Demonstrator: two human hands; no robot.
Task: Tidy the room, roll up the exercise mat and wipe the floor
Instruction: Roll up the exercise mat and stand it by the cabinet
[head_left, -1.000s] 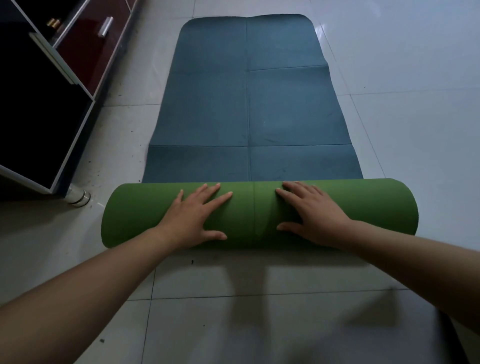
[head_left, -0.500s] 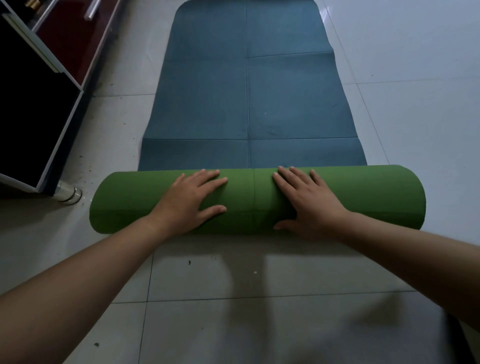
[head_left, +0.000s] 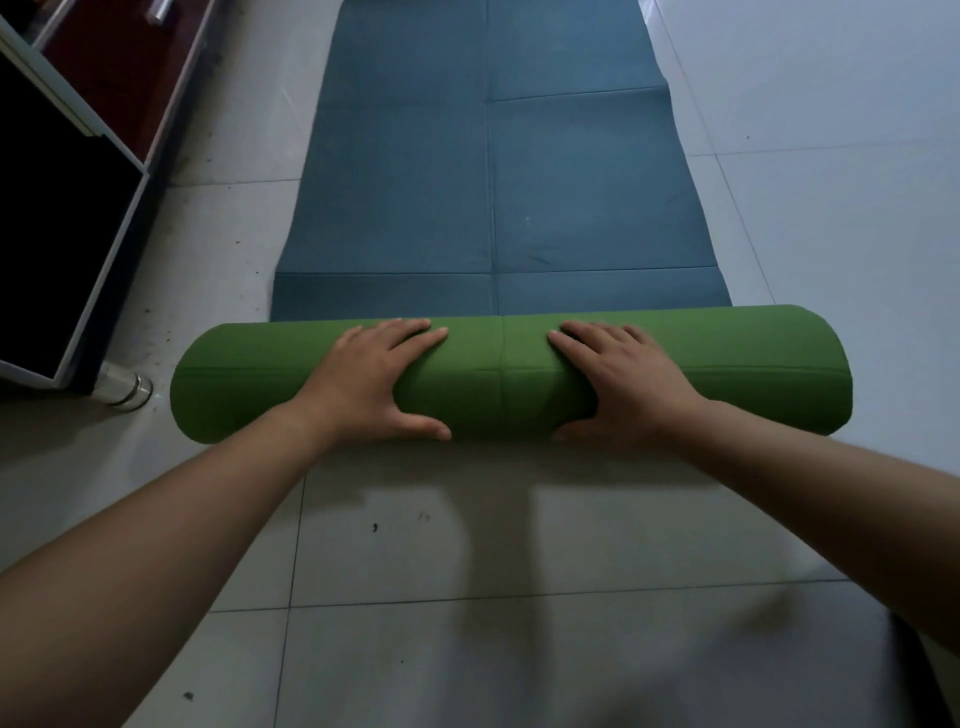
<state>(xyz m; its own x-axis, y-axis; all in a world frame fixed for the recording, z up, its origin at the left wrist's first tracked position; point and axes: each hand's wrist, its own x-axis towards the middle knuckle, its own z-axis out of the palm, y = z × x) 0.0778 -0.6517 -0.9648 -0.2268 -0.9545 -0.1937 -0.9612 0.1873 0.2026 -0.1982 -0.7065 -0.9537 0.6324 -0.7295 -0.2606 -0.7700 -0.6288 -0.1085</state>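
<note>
**One Mat, Two Hands**

I saw one mat on the tiled floor. Part of it was rolled into one fat green roll across the middle of the frame. The rest lay flat and blue, going from the roll up to the top of the frame.

There were two hands, and both were on the roll. The left hand lay a bit left of the roll's middle. The right hand lay a bit right of it. Each hand was spread wide and flat, with its fingers over the top of the roll and its thumb low on the near side. They pressed on the mat but did not close around it. The ends of the roll stuck out past both hands.

In the upper left of the frame stood one dark cabinet. One shiny metal foot was under it, near the left end of the roll.
</note>
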